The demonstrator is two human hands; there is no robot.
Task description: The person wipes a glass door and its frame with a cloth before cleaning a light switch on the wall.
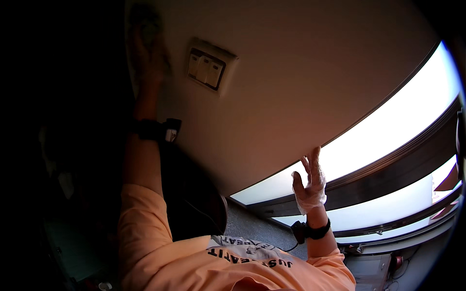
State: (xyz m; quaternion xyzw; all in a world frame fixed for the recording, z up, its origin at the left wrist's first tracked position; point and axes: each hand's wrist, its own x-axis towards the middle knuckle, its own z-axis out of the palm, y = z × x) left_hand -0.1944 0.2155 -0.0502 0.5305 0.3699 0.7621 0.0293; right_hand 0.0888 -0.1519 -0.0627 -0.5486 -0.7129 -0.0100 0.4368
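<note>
My left hand (151,56) reaches up along the pale wall (272,87) at the upper left, in deep shadow. Under its fingers is a dark greenish cloth-like wad (148,24), held against the wall; its exact kind is lost in the dark. Just right of that hand sits a white switch panel (211,66) with three rockers and a grimy-looking frame. In a clear plastic glove, my right hand (310,186) is raised at the wall's edge beside the window, fingers spread and holding nothing. Its fingertips are at the edge; whether they touch cannot be made out.
Bright window panes (388,131) with a dark frame (388,162) curve along the right. Below the wall stands a dark rounded piece of furniture (221,213), over a grey speckled floor (247,225). Black straps with small devices circle both wrists. The left side is nearly black.
</note>
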